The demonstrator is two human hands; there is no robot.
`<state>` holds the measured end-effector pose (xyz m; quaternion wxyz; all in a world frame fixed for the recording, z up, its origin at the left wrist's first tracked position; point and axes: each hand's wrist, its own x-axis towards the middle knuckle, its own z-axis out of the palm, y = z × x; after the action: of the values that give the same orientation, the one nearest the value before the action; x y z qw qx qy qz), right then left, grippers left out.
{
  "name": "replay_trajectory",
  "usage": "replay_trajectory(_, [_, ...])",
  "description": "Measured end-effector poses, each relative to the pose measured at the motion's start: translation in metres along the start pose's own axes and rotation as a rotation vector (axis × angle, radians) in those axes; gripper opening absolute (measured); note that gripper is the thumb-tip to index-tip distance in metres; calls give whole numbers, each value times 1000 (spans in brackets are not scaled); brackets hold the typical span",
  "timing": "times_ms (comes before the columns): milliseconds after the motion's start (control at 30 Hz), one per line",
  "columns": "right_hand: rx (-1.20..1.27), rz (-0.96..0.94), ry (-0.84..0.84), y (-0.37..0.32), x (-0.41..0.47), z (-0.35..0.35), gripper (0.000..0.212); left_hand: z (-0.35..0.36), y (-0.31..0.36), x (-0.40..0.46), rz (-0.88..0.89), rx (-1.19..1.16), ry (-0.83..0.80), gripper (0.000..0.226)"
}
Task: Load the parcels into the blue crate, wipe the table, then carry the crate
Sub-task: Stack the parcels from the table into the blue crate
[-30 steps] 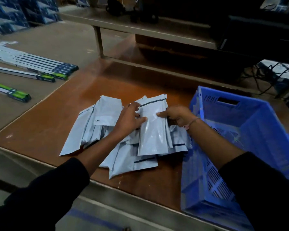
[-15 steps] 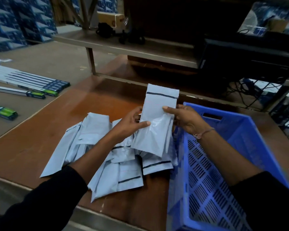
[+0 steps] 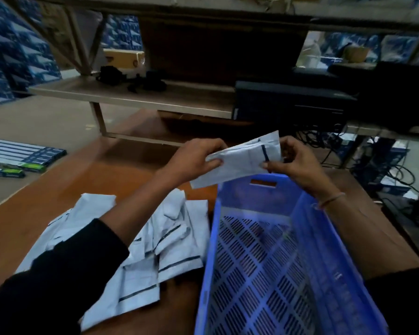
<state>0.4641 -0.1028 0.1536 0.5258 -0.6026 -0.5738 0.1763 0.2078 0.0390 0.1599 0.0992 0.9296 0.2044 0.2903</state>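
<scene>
A grey parcel [image 3: 242, 160] with a dark stripe is held in the air, tilted, over the far left corner of the blue crate [image 3: 307, 238]. My left hand [image 3: 194, 160] pinches its left end and my right hand [image 3: 293, 163] pinches its right end. The slotted plastic crate stands on the brown table [image 3: 87, 180] at the right, and I see nothing on its floor. Several more grey parcels [image 3: 169, 240] lie in a loose pile on the table left of the crate, partly hidden by my left forearm.
A low wooden shelf [image 3: 131, 97] with dark gear runs behind the table. A black box [image 3: 290, 102] and tangled cables [image 3: 387, 170] sit at the back right. Long flat cartons [image 3: 22, 155] lie on the floor at left. Blue printed boxes [image 3: 15, 56] are stacked beyond.
Both hands have lifted the parcel from beside the pile and carried it right, turning it sideways above the crate's far edge. The view has tilted upward.
</scene>
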Motion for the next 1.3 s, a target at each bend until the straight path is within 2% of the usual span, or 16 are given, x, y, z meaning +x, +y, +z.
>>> replay_trajectory(67, [-144, -75, 31, 4, -4, -24, 52, 16, 21, 21, 75, 109, -10, 29])
replay_trajectory(133, [-454, -175, 72, 9, -5, -49, 56, 35, 40, 37, 112, 177, -35, 31])
replay_trajectory(200, [-746, -245, 70, 15, -7, -70, 48, 55, 55, 49, 143, 194, -62, 33])
replay_trajectory(333, [-1038, -263, -158, 22, -22, -87, 26, 93, 68, 60, 186, 195, -139, 30])
replay_trajectory(433, [-1176, -128, -292, 34, -38, -79, 26, 114, 60, 59, 138, 176, -319, 28])
replay_trajectory(533, [-1189, -3, -354, 71, -42, -61, 32, 134, 49, 54, 80, 199, -507, 23])
replay_trajectory(700, [-1377, 106, -416, 119, -35, -28, 34, 169, 40, 53, 15, 354, -543, 23])
replay_trajectory(767, [-1440, 132, -462, 130, -32, -18, 32, 186, 40, 56, 7, 446, -605, 26])
replay_trajectory(900, [-1382, 295, -540, 156, -33, -4, 34, 217, 33, 56, -54, 505, -723, 37])
replay_trajectory(967, [-1327, 399, -617, 163, -33, 0, 47, 223, 31, 55, -109, 480, -763, 37])
replay_trajectory(1067, [-1241, 508, -766, 166, -30, 1, 81, 233, 25, 55, -180, 436, -859, 33])
replay_trajectory(1200, [-1167, 595, -719, 175, -30, 2, 97, 246, 24, 51, -214, 419, -920, 35])
replay_trajectory(1233, [-1154, 614, -687, 178, -30, 4, 96, 248, 25, 51, -236, 409, -913, 37])
replay_trajectory(1300, [-1127, 649, -583, 184, -31, 6, 78, 250, 27, 49, -286, 385, -867, 40])
